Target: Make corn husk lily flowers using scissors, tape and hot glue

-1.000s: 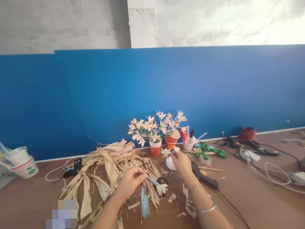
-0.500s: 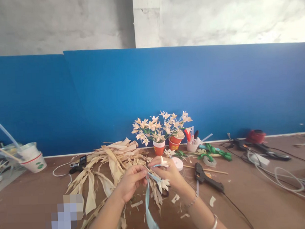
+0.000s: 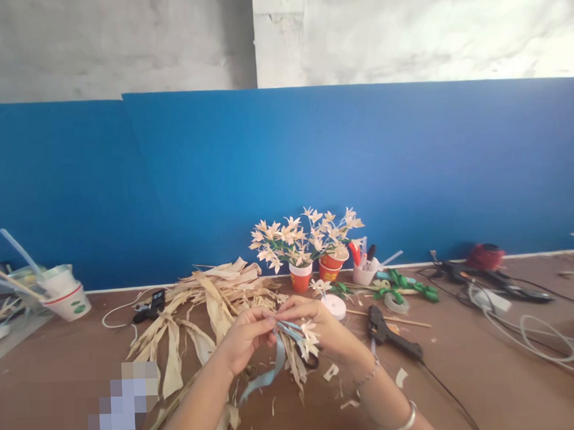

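A: Where are the flowers, and what has hold of them?

B: A person's left hand (image 3: 248,337), left of the glue gun (image 3: 394,342), pinches the blue stems of a small bunch of white flowers (image 3: 309,341), thumb pressed to fingertips. The blooms face the glue gun; a blue ribbon (image 3: 270,377) trails from the grip, its loose end curling away from the gun.

A: And the right hand?

B: The right hand (image 3: 316,317), between the left hand and the glue gun, bends its fingers close together, tips meeting those of the left. Its thumb is hidden; whether it grips a stem cannot be told.

A: How much room is there to move?

B: Little behind the glue gun: a wooden stick (image 3: 415,322) crosses there, with a white roll (image 3: 335,308) just to the gun's left. Farther back on that side, red cups (image 3: 301,281) of blossoms stand near the back edge of the surface (image 3: 500,399), where a blue panel (image 3: 360,162) rises. Dry husks (image 3: 217,305) crowd the far left.

A: And on the other side?

B: A wide stretch of surface separates the glue gun from tangled white cables (image 3: 527,338), crossed by the gun's black cord (image 3: 446,388).
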Tool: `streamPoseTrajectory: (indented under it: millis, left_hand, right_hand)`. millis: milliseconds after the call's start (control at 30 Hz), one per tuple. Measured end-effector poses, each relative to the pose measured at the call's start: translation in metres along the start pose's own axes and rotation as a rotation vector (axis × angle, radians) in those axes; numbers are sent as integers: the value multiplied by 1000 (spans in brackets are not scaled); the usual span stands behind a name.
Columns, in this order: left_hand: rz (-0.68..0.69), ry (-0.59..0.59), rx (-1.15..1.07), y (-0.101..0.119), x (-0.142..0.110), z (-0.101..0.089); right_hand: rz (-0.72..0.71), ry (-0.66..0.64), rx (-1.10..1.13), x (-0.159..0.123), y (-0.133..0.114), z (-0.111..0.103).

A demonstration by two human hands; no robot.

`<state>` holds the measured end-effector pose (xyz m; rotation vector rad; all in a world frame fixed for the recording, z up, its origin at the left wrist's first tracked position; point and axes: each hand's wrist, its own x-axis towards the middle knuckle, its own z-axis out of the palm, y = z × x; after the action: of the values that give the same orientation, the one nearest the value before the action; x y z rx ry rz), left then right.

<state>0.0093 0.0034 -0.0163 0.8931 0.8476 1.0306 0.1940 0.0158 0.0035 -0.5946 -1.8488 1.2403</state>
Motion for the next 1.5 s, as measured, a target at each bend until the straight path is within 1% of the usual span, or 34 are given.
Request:
streamPoseTrajectory:
  millis: [67, 133, 267, 333, 400, 467, 533, 633, 800, 900, 1033, 1133, 1233, 1333, 1400, 1500]
  left_hand:
    - [9, -10, 16, 0, -1, 0]
    - [15, -22, 41, 0, -1, 1]
    - [43, -1, 100, 1, -1, 1]
    - [56, 34, 141, 1, 0, 1]
    - [68, 62, 197, 1, 0, 2]
    - [80, 78, 260, 0, 1, 2]
    - [86, 84, 319, -1, 2, 3]
    - [78, 76, 371, -1, 4, 5]
    - [75, 92, 375, -2, 4, 6]
    - [77, 110, 370, -4, 5, 6]
    - [68, 182, 318, -8, 8, 2]
    - [67, 225, 292, -10, 11, 0]
    - [76, 243, 308, -10, 12, -4]
    - [107, 193, 400, -6, 12, -7]
    - [133, 138, 463, -2, 12, -9]
    - [154, 100, 485, 3, 11, -10]
  right_hand:
    - [47, -44, 78, -1, 6, -4]
    - [97, -50, 125, -2, 11, -9]
    - [193, 93, 164, -4, 11, -14]
    - [246, 127, 92, -4, 6, -13]
    - [297, 134, -75, -3, 2, -9]
    - [315, 153, -242, -2, -1, -4]
    - [302, 165, -353, -1, -2, 1]
    - [262, 153, -429, -1, -1, 4]
    - [180, 118, -536, 0, -3, 4]
    - [118, 117, -697, -1, -6, 8]
    - [25, 185, -1030, 1, 0, 23]
    - [-16, 255, -1166, 3, 13, 36]
    - [-72, 314, -1161, 4, 22, 42]
    - [-100, 340, -1062, 3, 23, 38]
    - [-91, 343, -968, 3, 20, 34]
    - [-26, 337, -805, 3, 13, 29]
